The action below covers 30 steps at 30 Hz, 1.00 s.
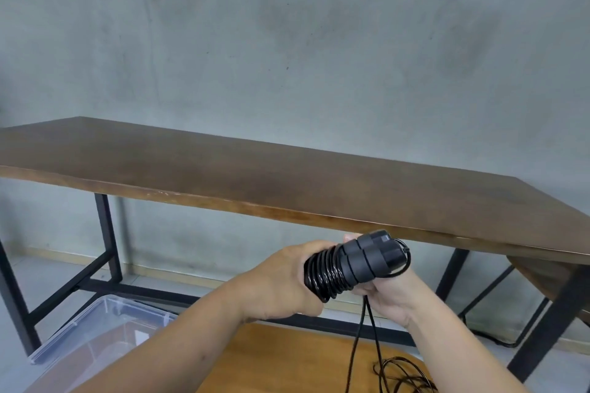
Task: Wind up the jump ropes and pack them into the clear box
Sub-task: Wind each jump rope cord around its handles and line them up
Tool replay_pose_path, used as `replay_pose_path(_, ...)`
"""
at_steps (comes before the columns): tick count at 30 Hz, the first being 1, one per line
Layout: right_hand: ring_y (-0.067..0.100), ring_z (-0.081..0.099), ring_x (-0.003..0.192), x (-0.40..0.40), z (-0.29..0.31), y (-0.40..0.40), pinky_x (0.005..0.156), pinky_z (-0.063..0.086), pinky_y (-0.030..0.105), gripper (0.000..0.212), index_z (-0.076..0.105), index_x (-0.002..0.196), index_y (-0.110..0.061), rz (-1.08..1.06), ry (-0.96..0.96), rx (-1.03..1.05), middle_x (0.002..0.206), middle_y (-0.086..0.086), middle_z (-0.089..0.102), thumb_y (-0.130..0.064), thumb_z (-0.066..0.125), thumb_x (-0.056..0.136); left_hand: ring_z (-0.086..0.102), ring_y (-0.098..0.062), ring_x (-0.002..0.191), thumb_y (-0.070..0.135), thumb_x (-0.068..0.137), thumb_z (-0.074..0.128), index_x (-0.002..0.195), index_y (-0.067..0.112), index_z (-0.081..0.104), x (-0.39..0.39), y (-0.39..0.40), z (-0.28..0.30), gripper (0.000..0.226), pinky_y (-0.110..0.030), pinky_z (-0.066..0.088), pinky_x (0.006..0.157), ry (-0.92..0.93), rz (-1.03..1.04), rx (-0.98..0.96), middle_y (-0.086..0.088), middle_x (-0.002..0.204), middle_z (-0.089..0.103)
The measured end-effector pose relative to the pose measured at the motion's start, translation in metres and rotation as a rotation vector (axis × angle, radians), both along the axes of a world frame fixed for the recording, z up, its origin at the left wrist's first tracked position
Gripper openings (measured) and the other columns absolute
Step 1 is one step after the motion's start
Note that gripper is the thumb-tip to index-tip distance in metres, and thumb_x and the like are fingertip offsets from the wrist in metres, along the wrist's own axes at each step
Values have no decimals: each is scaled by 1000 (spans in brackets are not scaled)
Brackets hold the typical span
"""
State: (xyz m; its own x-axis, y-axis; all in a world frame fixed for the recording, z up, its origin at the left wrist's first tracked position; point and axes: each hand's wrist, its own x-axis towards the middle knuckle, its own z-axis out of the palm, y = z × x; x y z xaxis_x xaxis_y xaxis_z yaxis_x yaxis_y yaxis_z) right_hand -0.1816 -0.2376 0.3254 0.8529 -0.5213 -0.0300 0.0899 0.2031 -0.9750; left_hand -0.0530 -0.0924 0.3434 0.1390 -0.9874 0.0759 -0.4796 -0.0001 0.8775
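Nearest: loose cord (399, 373) in a messy pile on a light wood top (287, 360) at bottom edge, w/ 2 strands running up from it to the hands. Box (105, 325), clear plastic, sits bottom left beside that top, lid off, partly cut by frame edge; contents can't tell.

Above that, both hands meet mid-air in front of the table edge. L hand (281, 281) wraps round the lower end of the rope (348, 265), fingers curled tight on the wound black coils. R hand (389, 293) cups the bundle from below at the handle end, fingers curled round it & the 2 hanging strands pass by its palm. Handles (373, 252): 2 black ones side by side, pointing up-right, a small cord loop sticking out past their tips.

Behind: long dark wood table (287, 188) on black metal legs. Grey concrete wall (287, 41) at back.
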Motion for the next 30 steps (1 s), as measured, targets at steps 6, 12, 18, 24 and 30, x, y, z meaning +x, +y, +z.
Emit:
replay_pose_path(6,11,26,50,-8,-5,16,51,24,26,27,54,81,-7,-119,96,-155,57,2,37,-8,37,103,55,-7,68,-10,67,66,125,37,58,-2,-6,-5,74,-21,45,59,8,60,-80,6,86,61)
replay_pose_path(12,5,31,47,-13,-7,30,46,26,19,35,65,103,-8,-167,224,-357,68,1,42,-28,37,106,59,-8,73,-8,66,66,115,39,60,11,-14,-3,69,-20,48,63,-11,273,-127,8,86,64)
replay_pose_path(18,5,41,52,-10,-3,40,55,33,24,31,67,95,-21,-179,412,-716,62,-8,48,-28,38,104,61,-16,87,7,71,62,121,47,46,2,-21,-11,66,-33,54,77,-400,402,-79,13,96,66)
replay_pose_path(24,4,47,50,-17,2,46,52,39,22,34,58,72,-13,-151,560,-929,58,-5,55,-26,45,102,56,-16,98,14,80,60,132,49,34,-2,-23,-23,68,-34,52,78,-659,490,-70,10,108,59)
replay_pose_path(30,25,63,66,-20,5,48,62,54,37,27,63,75,-13,-123,707,-1119,74,7,67,-24,49,95,50,-18,100,13,83,58,131,42,32,2,-25,-32,61,-30,41,70,-868,511,21,6,106,52)
